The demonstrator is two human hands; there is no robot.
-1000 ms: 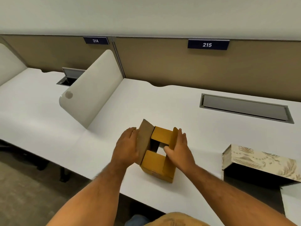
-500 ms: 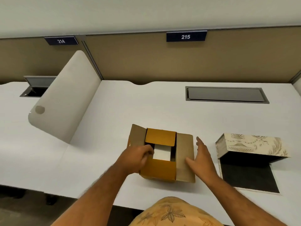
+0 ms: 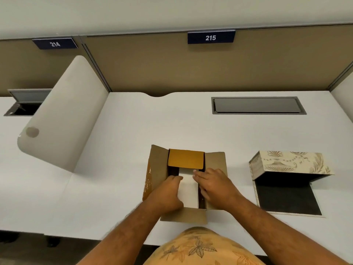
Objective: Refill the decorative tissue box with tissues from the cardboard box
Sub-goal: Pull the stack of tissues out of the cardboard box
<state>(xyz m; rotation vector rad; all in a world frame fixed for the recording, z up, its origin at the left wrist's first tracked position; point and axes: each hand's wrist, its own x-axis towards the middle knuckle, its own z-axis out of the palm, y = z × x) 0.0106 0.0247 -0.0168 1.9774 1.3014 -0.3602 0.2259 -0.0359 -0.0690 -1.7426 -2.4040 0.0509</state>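
The brown cardboard box [image 3: 186, 159] stands near the desk's front edge with all its flaps folded outward. Inside it lies a white stack of tissues [image 3: 188, 190]. My left hand [image 3: 168, 196] curls over the stack's left edge. My right hand [image 3: 215, 185] has its fingers down in the dark gap along the stack's right edge, so both hands clasp the stack, which still sits inside the box. To the right lies the decorative tissue box [image 3: 292, 161], cream with an urn pattern; its shell is tipped back off a flat dark base panel [image 3: 286, 199].
The white desk [image 3: 133, 150] ends at a tan partition at the back. A rounded white divider [image 3: 65, 113] rises on the left. A closed grey cable hatch [image 3: 257, 105] sits at the back right, and an open one [image 3: 23, 106] on the neighbouring desk.
The box's side and near flaps have been spread flat. Both hands moved from the flaps into the opening onto the tissue stack. My view has swung right and down.
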